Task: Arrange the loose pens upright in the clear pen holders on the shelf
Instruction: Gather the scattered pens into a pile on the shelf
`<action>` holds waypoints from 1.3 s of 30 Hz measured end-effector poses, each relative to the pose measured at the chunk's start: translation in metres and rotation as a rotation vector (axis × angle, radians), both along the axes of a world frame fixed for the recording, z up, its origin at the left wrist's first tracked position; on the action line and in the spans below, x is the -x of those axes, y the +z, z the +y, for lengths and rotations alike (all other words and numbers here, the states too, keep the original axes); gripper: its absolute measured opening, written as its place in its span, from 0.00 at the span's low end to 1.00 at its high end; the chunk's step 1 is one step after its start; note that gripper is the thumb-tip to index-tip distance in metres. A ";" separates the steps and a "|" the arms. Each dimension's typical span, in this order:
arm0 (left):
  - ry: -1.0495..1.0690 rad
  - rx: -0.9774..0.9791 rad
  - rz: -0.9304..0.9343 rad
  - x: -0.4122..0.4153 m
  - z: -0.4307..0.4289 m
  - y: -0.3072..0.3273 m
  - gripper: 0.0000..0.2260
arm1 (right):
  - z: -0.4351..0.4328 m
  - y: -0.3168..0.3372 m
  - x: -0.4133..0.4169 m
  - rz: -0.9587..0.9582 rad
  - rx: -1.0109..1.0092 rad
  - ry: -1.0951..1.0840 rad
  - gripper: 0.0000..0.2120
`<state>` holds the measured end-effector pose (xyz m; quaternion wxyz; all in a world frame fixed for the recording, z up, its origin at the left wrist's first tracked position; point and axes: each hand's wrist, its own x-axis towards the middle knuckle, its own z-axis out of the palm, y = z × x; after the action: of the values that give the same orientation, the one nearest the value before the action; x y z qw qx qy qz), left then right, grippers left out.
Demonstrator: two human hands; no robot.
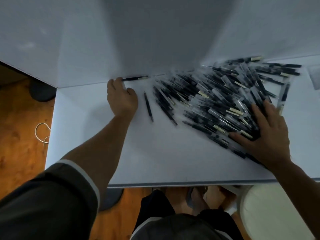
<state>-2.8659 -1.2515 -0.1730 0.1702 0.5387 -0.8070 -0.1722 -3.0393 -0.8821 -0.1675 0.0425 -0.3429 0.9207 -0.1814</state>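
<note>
A big heap of loose dark pens (223, 99), many with clear caps, lies on the white table (97, 135) at the right. My right hand (265, 135) presses flat on the heap's near edge with the fingers spread. One single pen (135, 78) lies along the foot of the white back wall, and the fingertips of my left hand (121, 97) touch its left end while the thumb stays apart from it. Another single pen (148, 106) lies just right of that hand. No pen holder is in view.
A white back panel (155, 40) rises behind the table. A clear flat object (314, 78) lies at the far right edge. Wooden floor (20, 129) with a light cord (42, 132) is to the left, and my feet and a pale stool (270, 213) are below the table's front edge.
</note>
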 end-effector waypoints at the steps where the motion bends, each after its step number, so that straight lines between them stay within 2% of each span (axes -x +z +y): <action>1: -0.060 0.065 -0.076 -0.004 -0.001 -0.001 0.21 | 0.000 0.000 0.000 -0.006 -0.001 -0.003 0.48; 6: -0.349 0.373 -0.319 -0.021 -0.027 0.008 0.14 | 0.001 -0.001 0.000 -0.003 0.004 -0.002 0.48; 8: -0.477 0.382 -0.331 -0.022 -0.035 0.013 0.11 | 0.000 0.000 -0.002 -0.016 0.009 -0.010 0.49; 10: -0.512 0.305 -0.321 -0.022 -0.034 0.018 0.10 | -0.001 0.001 -0.003 -0.027 0.010 -0.020 0.49; 12: -0.486 0.203 -0.274 -0.029 -0.021 0.020 0.12 | -0.002 0.002 -0.004 -0.038 0.011 -0.026 0.49; 15: -0.360 0.021 -0.044 -0.035 0.021 0.023 0.14 | -0.001 0.003 -0.003 -0.049 0.006 -0.031 0.49; 18: -0.282 -0.078 0.011 -0.014 0.074 0.018 0.12 | -0.001 0.003 -0.003 -0.064 0.006 -0.030 0.49; 22: -0.114 -0.393 0.183 0.034 0.149 0.015 0.27 | -0.001 0.004 -0.003 -0.075 0.029 -0.042 0.48; 30: -0.036 -0.317 0.250 0.094 0.202 0.010 0.29 | 0.014 0.010 -0.002 -0.097 0.063 0.052 0.49; 35: -0.021 -0.247 0.262 0.103 0.209 0.006 0.29 | 0.037 0.007 -0.024 -0.001 -0.075 0.109 0.51; 39: 0.011 -0.217 0.278 0.110 0.210 0.003 0.29 | 0.029 0.003 -0.005 0.024 -0.119 0.146 0.49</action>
<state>-2.9758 -1.0410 -0.1697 0.2218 0.5294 -0.7494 -0.3301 -3.0341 -0.8535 -0.1641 0.0648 -0.4079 0.9029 -0.1188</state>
